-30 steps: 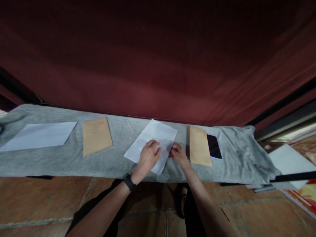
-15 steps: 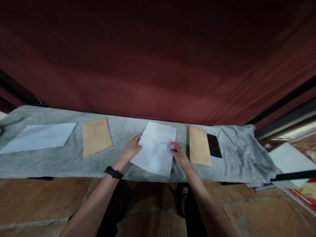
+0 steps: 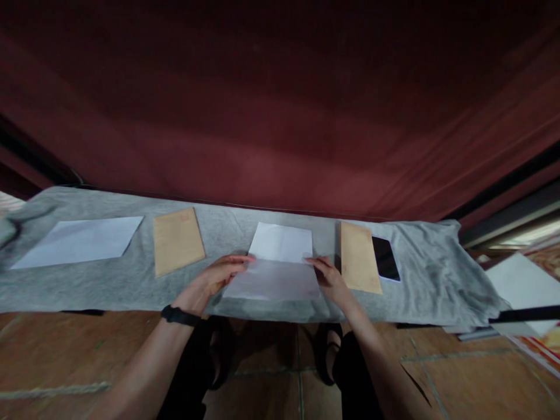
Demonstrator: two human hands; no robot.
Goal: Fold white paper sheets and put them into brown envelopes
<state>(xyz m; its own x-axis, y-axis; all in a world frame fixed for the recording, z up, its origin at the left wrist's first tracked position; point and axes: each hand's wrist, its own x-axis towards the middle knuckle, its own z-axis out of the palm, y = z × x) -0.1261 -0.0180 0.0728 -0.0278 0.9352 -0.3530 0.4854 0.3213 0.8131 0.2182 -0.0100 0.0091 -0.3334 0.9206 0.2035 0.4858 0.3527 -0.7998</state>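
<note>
Between my hands is a white sheet of paper [image 3: 280, 244], bent across its middle so the near half looks darker than the far half. My left hand [image 3: 224, 272] grips its left edge at the bend, thumb and fingers closed. At the opposite edge my right hand [image 3: 329, 276] pinches the sheet at about the same height. To the right of that hand lies a brown envelope [image 3: 359, 258], partly beside a dark-screened phone [image 3: 385, 259]. Another brown envelope [image 3: 178, 241] rests to the left of my left hand.
A grey cloth [image 3: 420, 274] covers the long narrow table. More white paper [image 3: 79, 242] lies at its left end. A dark red curtain-like wall [image 3: 271, 146] rises behind. Past the right end are a white board or sheet [image 3: 522, 283] and a dark bar [image 3: 525, 312].
The white sheet has turned straighter and now shows a crease line across it. My left hand has shifted slightly left and down; the whole view has moved a little.
</note>
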